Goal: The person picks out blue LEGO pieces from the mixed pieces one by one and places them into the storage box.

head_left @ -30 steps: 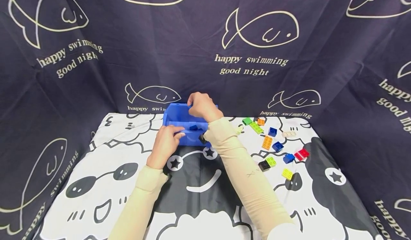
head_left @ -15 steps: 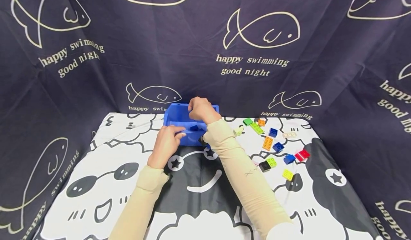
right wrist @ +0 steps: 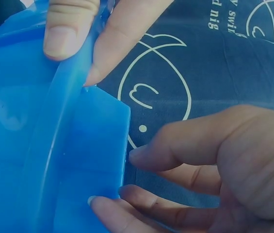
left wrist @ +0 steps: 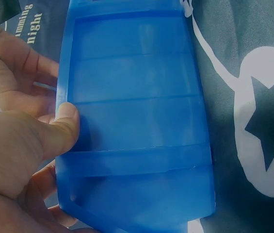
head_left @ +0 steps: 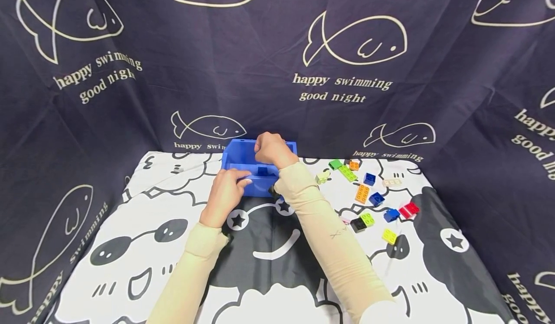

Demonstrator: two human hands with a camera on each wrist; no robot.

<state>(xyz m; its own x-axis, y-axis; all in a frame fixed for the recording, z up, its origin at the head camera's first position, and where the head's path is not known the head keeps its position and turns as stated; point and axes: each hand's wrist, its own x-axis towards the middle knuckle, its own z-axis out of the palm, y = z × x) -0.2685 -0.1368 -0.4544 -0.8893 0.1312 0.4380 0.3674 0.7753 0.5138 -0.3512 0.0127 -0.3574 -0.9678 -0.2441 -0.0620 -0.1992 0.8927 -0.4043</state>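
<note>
A blue plastic bin (head_left: 243, 157) stands at the back of the cloth. My left hand (head_left: 223, 191) holds its front rim, thumb over the outside of the front wall, as the left wrist view shows. My right hand (head_left: 274, 149) hangs over the bin from the right, fingers bent down and partly hidden in the head view. In the right wrist view its fingertips (right wrist: 141, 158) are spread loosely at the bin's edge, some overlapping the blue plastic, and no brick shows between them. A dark blue square patch (head_left: 262, 171) shows inside the bin, below the right hand.
Several loose toy bricks lie to the right: green (head_left: 335, 164), orange (head_left: 362, 193), blue (head_left: 376, 198), red (head_left: 409, 210), yellow (head_left: 389, 236) and black (head_left: 358, 224). A pale green piece (head_left: 323, 177) lies near the right sleeve. A dark fish-print curtain (head_left: 260, 63) rises behind the bin.
My right hand has sunk slightly lower over the bin, then kept nearly still. The dark patch inside the bin looks squarer now. My left hand and the bin stay in place.
</note>
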